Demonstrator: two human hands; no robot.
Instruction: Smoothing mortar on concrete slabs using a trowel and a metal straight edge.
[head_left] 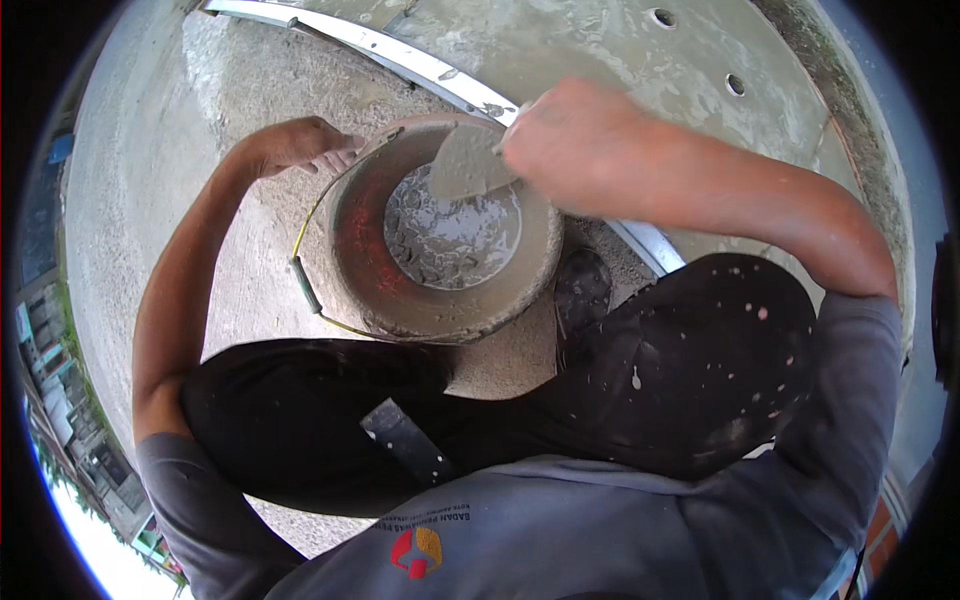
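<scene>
A bucket (345, 250), caked with cement, stands between my knees with wet grey cement (455, 235) in its bottom. My right hand (570, 140), slightly blurred, is closed round a trowel at the bucket's far right rim. The grey-coated trowel blade (468, 165) hangs over the bucket's opening; its handle is hidden in my fist. At the far left rim is my left hand (300, 148), fingers loosely stretched and apart, their tips at or against the rim. Whether they press on it I cannot tell. The wire handle (304, 284) with its dark grip hangs down the bucket's left side.
Beyond the bucket, a long pale metal bar (400, 55) runs along the edge of a wet, smooth cement surface (600, 40) with round holes (735, 85). Rough concrete ground (250, 260) lies to the left. My dark shoe (583, 285) is right beside the bucket.
</scene>
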